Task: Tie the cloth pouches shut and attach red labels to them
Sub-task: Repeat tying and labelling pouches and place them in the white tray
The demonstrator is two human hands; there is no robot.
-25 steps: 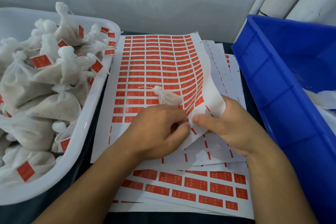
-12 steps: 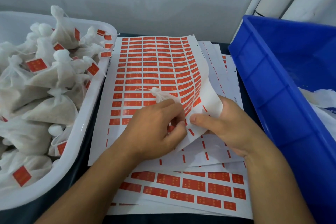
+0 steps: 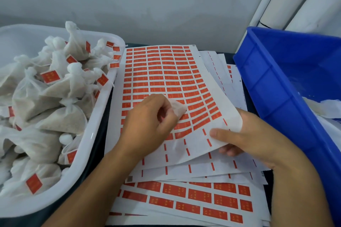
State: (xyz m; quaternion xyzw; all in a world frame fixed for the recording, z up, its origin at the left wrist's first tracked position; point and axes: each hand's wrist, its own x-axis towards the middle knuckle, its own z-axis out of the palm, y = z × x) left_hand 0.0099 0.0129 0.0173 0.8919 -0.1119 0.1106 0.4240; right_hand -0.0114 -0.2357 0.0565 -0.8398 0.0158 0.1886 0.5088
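Left hand's grip [image 3: 149, 123] is curled around a small white cloth pouch [image 3: 178, 108], which is held right on top of the white sheet of red rectangular labels [image 3: 166, 73] in the middle of the table. Only a bit of the pouch's fabric is seen poking out past the knuckles, so whether it's tied can't be told. Right hand [image 3: 245, 140] is clamped on the near right corner of that same sheet: the thumb is pressed on top, the fingers are tucked underneath, and the corner is lifted and curled up off the stack. That corner area is already stripped of labels, just thin red slivers are left on the backing.

A messy stack of used white backing sheets [image 3: 212, 169] is spread under the top sheet, and another sheet with bigger red labels [image 3: 193, 199] is seen sticking out toward the table's near edge.

Along the left edge of the table a white plastic tub [image 3: 96, 131] is parked, packed with tied white pouches with red labels already stuck on [image 3: 49, 77]. At the right edge a blue plastic crate [image 3: 276, 86] is set, with some white fabric [image 3: 323, 105] visible inside; what exactly it is can't be made out. A pale wall [image 3: 147, 5] is seen behind the far edge.
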